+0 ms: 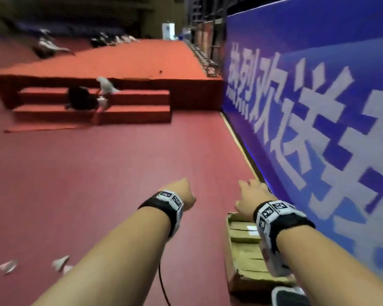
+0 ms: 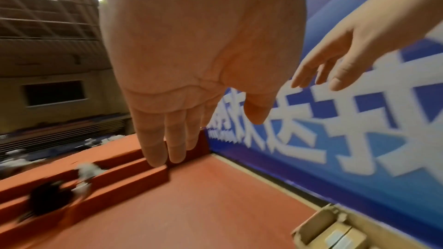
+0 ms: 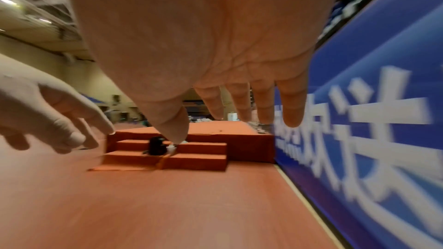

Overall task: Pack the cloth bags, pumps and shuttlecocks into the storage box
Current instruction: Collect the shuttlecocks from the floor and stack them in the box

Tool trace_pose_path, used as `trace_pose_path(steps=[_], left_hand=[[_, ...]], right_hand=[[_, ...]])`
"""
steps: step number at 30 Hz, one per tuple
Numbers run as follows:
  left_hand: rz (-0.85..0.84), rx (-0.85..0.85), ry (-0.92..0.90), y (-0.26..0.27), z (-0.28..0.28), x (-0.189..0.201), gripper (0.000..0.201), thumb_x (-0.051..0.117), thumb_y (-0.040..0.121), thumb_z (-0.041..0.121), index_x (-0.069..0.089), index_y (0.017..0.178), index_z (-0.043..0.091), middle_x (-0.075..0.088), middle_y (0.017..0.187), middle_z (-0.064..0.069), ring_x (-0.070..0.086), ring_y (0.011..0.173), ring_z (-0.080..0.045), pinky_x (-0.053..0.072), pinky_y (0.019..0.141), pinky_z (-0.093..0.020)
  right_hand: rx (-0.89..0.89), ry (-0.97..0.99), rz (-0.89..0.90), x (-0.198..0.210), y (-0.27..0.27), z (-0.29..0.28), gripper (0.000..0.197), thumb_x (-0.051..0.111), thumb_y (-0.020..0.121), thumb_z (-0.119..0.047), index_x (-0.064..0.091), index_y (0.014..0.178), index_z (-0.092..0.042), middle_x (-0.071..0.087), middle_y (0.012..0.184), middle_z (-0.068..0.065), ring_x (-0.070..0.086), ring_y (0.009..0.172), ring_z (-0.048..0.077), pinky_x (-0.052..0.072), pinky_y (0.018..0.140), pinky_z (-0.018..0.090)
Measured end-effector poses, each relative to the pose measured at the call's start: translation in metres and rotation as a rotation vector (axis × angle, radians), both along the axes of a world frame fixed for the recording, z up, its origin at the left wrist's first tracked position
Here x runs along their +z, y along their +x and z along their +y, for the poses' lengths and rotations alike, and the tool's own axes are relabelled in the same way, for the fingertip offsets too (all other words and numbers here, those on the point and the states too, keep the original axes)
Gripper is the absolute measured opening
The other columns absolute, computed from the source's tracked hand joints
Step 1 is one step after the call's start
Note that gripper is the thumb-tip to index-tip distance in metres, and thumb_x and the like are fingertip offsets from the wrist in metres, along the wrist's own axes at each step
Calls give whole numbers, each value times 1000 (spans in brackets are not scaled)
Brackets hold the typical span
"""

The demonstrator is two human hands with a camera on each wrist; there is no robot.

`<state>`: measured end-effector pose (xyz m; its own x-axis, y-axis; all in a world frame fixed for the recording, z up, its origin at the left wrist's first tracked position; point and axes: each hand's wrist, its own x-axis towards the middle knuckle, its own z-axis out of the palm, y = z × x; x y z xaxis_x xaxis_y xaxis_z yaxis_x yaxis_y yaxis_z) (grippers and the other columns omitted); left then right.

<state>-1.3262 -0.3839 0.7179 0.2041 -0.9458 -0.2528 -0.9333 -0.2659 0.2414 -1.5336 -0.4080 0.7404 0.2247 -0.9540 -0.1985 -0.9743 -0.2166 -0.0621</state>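
Both my arms reach forward over the red floor. My left hand (image 1: 186, 192) is empty; in the left wrist view its fingers (image 2: 165, 145) hang straight and relaxed. My right hand (image 1: 251, 191) hovers above the far end of an open cardboard storage box (image 1: 230, 246), fingers (image 3: 290, 109) spread and holding nothing. The box (image 2: 309, 228) stands against the blue banner and has flat brown packets inside. Two blurred white shuttlecocks (image 1: 60, 262) (image 1: 8, 266) lie on the floor at lower left, behind my left forearm.
A tall blue banner (image 1: 318, 107) with white characters walls off the right side. Ahead, red carpeted steps (image 1: 131, 111) lead onto a stage; a black bag (image 1: 81, 98) and a white item (image 1: 106, 86) sit on them. A dark cable (image 1: 163, 281) hangs below my left forearm.
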Motion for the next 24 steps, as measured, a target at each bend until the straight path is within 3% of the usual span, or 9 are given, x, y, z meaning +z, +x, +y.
trace_pose_path(steps=[3,7,13,19,24], left_hand=[[-16,215,55,128,83,-27,49,54,92,39,45,132,11,57,132,-14,55,120,-32,45,95,-37],[19,565,174,254,217,-62,50,54,90,39,44,131,13,56,131,-12,56,118,-34,46,98,-43],[56,979,261,338,371,-82,45,51,92,37,44,128,11,58,127,-12,57,114,-32,47,89,-39],[89,1143,352,373,415,-99,45,50,92,37,44,127,10,57,126,-13,57,114,-33,47,89,-39],[101,1135,377,443,369,-109,44,50,93,35,42,129,10,57,126,-13,58,114,-32,47,89,-38]], right_hand=[[216,21,30,-13,141,20,56,50,87,-36,34,139,-21,36,139,7,35,129,32,41,102,45],[519,63,68,-34,304,77,56,49,88,-36,34,140,-23,37,140,6,35,130,30,40,102,43],[923,122,148,-70,453,159,60,49,91,-38,31,144,-19,38,143,9,38,129,32,36,106,36],[1021,209,223,-103,532,174,63,52,88,-44,32,143,-21,39,140,8,39,127,32,38,104,36],[1015,249,254,-123,603,135,64,53,88,-42,32,143,-19,40,140,9,40,126,31,36,103,35]])
